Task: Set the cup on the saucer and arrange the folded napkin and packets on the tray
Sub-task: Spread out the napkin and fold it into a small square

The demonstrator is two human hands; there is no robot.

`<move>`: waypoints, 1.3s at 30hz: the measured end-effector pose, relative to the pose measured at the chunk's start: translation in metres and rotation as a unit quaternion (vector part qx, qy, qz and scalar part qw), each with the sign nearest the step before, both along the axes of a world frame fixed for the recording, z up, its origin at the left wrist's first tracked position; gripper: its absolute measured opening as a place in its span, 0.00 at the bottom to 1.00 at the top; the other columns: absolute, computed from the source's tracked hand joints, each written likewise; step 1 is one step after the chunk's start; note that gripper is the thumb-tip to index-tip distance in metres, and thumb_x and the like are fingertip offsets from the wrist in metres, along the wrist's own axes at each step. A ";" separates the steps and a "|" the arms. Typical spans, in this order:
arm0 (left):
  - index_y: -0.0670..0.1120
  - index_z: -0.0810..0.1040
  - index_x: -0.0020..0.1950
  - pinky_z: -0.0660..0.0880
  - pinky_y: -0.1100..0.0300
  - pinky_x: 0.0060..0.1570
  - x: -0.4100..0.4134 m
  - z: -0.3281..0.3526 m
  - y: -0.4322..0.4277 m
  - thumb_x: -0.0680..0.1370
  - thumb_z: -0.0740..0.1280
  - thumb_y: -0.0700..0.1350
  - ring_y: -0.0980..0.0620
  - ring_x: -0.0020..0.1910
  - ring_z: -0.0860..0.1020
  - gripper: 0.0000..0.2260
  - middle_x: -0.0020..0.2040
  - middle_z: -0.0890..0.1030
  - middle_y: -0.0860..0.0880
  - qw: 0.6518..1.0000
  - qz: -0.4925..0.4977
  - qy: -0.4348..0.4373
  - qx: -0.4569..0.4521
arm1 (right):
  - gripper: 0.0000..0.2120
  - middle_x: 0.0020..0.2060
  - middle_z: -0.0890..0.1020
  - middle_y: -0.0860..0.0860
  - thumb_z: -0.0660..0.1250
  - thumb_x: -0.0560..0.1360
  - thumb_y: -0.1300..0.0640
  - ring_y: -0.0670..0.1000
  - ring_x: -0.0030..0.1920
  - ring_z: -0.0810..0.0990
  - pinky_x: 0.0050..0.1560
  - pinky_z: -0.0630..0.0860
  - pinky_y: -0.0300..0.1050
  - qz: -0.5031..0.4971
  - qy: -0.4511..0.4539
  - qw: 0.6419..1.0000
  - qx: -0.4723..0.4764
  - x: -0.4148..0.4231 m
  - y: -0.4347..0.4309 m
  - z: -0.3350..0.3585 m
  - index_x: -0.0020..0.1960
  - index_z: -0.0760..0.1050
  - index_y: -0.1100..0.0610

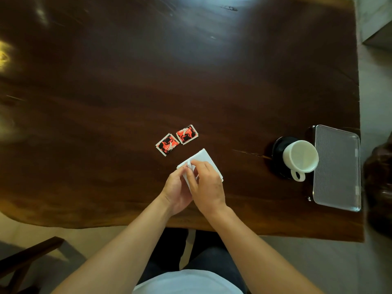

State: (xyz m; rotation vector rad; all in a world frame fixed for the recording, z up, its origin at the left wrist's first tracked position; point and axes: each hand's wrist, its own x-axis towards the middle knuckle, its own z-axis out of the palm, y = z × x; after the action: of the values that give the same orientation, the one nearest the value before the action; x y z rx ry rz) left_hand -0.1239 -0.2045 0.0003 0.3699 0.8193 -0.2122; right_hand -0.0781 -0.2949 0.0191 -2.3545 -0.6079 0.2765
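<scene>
A white napkin (pixel 203 158) lies on the dark wooden table near its front edge. My left hand (pixel 177 188) and my right hand (pixel 206 183) both pinch its near-left part with curled fingers, and a flap is lifted between them. Two red-and-black packets (pixel 167 144) (pixel 187 134) lie side by side just beyond the napkin. At the right, a white cup (pixel 300 158) stands on a black saucer (pixel 277 149). A grey ribbed rectangular tray (pixel 337 166) lies right of the cup, by the table's right edge, with nothing on it.
The dark wooden table (pixel 191 71) stretches far back and left, with glare patches. A wooden chair (pixel 23 264) shows at the lower left. A dark rounded object (pixel 379 183) sits beyond the table's right edge.
</scene>
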 end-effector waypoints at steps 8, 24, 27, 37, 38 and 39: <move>0.42 0.75 0.71 0.82 0.45 0.53 0.000 0.007 0.001 0.75 0.74 0.53 0.40 0.60 0.82 0.28 0.62 0.82 0.39 0.999 0.024 0.025 -0.016 | 0.10 0.47 0.83 0.46 0.61 0.83 0.54 0.43 0.48 0.82 0.47 0.81 0.36 -0.006 0.174 0.981 0.089 0.003 -0.014 0.010 0.56 0.81 0.53; 0.47 0.77 0.65 0.81 0.48 0.56 0.007 0.019 0.002 0.73 0.76 0.46 0.44 0.58 0.84 0.22 0.58 0.85 0.45 0.987 -0.113 0.007 0.117 | 0.11 0.53 0.83 0.50 0.60 0.83 0.48 0.52 0.51 0.85 0.53 0.83 0.54 -0.354 0.471 0.768 0.250 0.032 -0.042 0.021 0.63 0.73 0.48; 0.46 0.79 0.64 0.81 0.48 0.56 0.009 0.026 0.015 0.71 0.78 0.50 0.45 0.57 0.84 0.24 0.57 0.85 0.45 0.973 -0.151 -0.004 0.173 | 0.08 0.53 0.82 0.49 0.57 0.84 0.46 0.51 0.51 0.84 0.49 0.85 0.53 -0.294 0.424 0.833 0.199 0.042 -0.046 0.026 0.60 0.71 0.44; 0.48 0.75 0.39 0.69 0.67 0.25 0.048 0.065 -0.016 0.81 0.51 0.66 0.56 0.30 0.77 0.26 0.33 0.78 0.52 0.748 -0.119 0.081 0.648 | 0.17 0.39 0.77 0.46 0.50 0.82 0.37 0.46 0.36 0.80 0.25 0.71 0.30 -0.242 0.216 0.941 0.094 0.043 -0.022 0.043 0.49 0.67 0.50; 0.47 0.74 0.38 0.68 0.67 0.25 0.049 0.068 -0.015 0.82 0.50 0.65 0.57 0.29 0.76 0.27 0.31 0.77 0.52 0.729 -0.112 0.084 0.670 | 0.19 0.38 0.77 0.46 0.50 0.81 0.36 0.46 0.34 0.79 0.23 0.69 0.29 -0.245 0.204 0.943 0.090 0.044 -0.020 0.045 0.48 0.67 0.50; 0.47 0.74 0.37 0.68 0.68 0.25 0.049 0.071 -0.014 0.82 0.50 0.64 0.57 0.28 0.76 0.27 0.31 0.77 0.52 0.713 -0.107 0.091 0.687 | 0.19 0.37 0.77 0.47 0.50 0.81 0.36 0.46 0.33 0.79 0.23 0.69 0.29 -0.244 0.196 0.946 0.087 0.044 -0.020 0.046 0.46 0.67 0.50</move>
State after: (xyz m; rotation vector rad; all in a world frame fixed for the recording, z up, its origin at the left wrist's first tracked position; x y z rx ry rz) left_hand -0.0746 -0.2185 0.0713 1.9013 1.0155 0.2119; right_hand -0.0342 -0.3146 0.0655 -2.1103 0.1403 0.4273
